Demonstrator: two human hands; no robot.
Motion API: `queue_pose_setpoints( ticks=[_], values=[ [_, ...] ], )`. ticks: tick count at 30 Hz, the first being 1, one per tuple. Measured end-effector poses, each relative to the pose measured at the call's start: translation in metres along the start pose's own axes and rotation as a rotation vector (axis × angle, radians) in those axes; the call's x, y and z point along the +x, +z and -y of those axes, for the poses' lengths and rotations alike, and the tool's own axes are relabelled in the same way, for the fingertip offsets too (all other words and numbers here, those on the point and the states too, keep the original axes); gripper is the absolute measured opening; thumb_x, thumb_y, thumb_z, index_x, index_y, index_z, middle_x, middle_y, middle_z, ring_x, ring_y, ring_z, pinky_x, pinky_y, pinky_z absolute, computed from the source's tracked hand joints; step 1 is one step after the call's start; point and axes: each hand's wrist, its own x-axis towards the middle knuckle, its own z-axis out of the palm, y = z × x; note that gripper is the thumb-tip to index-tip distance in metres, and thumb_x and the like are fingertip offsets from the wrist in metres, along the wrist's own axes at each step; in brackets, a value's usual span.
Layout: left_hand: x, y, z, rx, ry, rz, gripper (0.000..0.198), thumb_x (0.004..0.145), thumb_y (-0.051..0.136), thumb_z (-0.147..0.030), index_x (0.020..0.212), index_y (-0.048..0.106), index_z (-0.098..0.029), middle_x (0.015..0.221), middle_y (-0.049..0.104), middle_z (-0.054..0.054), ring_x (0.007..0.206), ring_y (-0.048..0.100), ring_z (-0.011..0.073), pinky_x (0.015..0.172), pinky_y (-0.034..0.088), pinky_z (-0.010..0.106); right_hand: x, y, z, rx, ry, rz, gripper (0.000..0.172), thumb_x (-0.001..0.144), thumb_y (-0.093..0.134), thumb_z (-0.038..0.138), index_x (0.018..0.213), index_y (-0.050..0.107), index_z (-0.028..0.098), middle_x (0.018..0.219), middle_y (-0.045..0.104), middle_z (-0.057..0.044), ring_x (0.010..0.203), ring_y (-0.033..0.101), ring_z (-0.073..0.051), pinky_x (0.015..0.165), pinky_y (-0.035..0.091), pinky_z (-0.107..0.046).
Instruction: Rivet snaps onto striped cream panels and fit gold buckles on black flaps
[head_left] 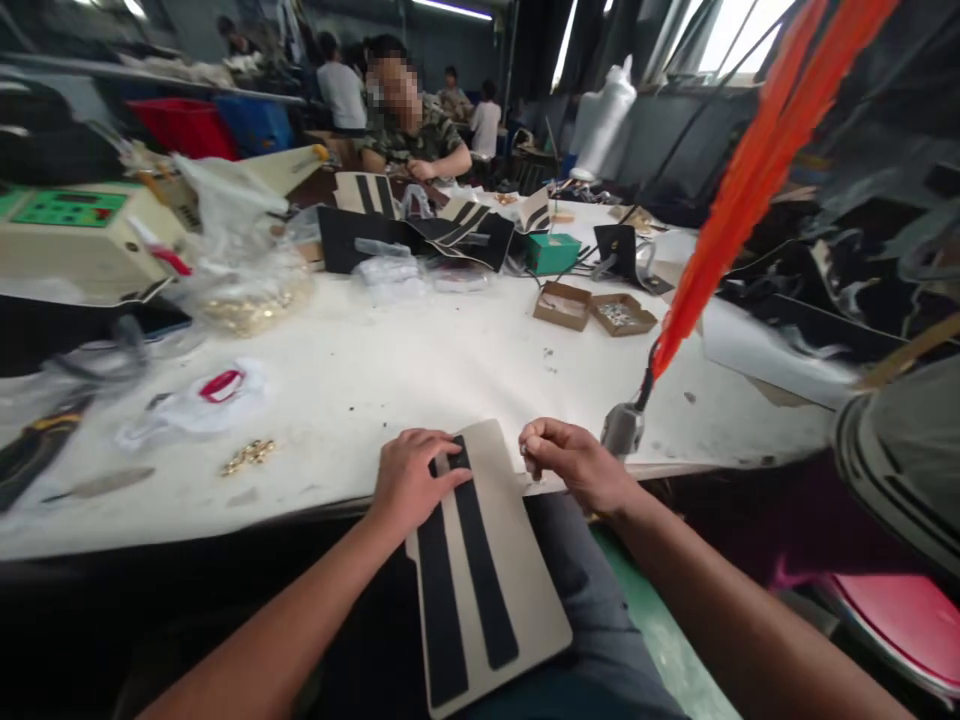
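A beige panel with two black stripes lies tilted from the table's front edge down onto my lap. My left hand rests on its upper left part, thumb and fingers pressing at the tops of the stripes. Just right of the panel's top corner, my right hand is held in a pinch; whatever sits between the fingertips is too small to name. Small gold-coloured pieces lie in a loose pile on the white table, left of my left hand.
An orange strap hangs at right with a metal tool end. Two small cardboard boxes, a green box and a bag of gold pieces stand farther back. A person sits across the table.
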Motion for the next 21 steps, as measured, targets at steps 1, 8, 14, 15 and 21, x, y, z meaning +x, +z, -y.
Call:
queue_pose_setpoints(
  ticks=[1,8,14,15,21],
  values=[
    [-0.001,0.000,-0.001,0.001,-0.010,-0.001,0.022,0.086,0.088,-0.039,0.106,0.080,-0.030,0.123,0.081,0.001,0.121,0.068,0.0292,0.106,0.049,0.047,0.013,0.011,-0.005,-0.061,0.020,0.024,0.035,0.096,0.076,0.054,0.097,0.069,0.019,0.077,0.063,0.000,0.071,0.056,-0.017,0.071,0.045,-0.032],
    [-0.008,0.005,-0.002,-0.050,-0.033,-0.017,0.026,0.084,0.092,-0.038,0.105,0.079,-0.029,0.124,0.079,0.001,0.123,0.065,0.0302,0.106,0.046,0.050,0.060,0.051,-0.028,-0.529,-0.045,0.098,0.019,0.099,0.059,0.035,0.089,0.068,0.021,0.086,0.066,0.000,0.083,0.059,-0.019,0.080,0.043,-0.034],
    [-0.011,0.004,-0.001,-0.128,-0.047,0.004,0.020,0.092,0.085,-0.038,0.106,0.078,-0.027,0.125,0.077,0.000,0.125,0.062,0.0281,0.110,0.042,0.049,0.058,0.059,-0.038,-0.697,-0.079,0.090,0.020,0.102,0.057,0.033,0.093,0.071,0.022,0.100,0.071,-0.004,0.096,0.066,-0.025,0.089,0.047,-0.039],
    [-0.011,0.005,-0.001,-0.144,-0.052,0.005,0.018,0.092,0.084,-0.036,0.106,0.078,-0.027,0.125,0.076,0.001,0.126,0.061,0.0287,0.111,0.041,0.050,0.058,0.061,-0.037,-0.709,-0.077,0.076,0.021,0.103,0.057,0.034,0.094,0.072,0.023,0.101,0.071,-0.005,0.097,0.067,-0.026,0.089,0.048,-0.040],
    [-0.017,0.003,-0.003,-0.152,-0.086,-0.015,0.023,0.081,0.092,-0.036,0.100,0.079,-0.034,0.120,0.078,0.002,0.122,0.065,0.0340,0.106,0.048,0.058,0.049,0.071,-0.032,-0.712,-0.079,0.029,0.025,0.098,0.059,0.045,0.086,0.076,0.031,0.092,0.077,-0.006,0.087,0.073,-0.029,0.082,0.057,-0.040]
  ],
)
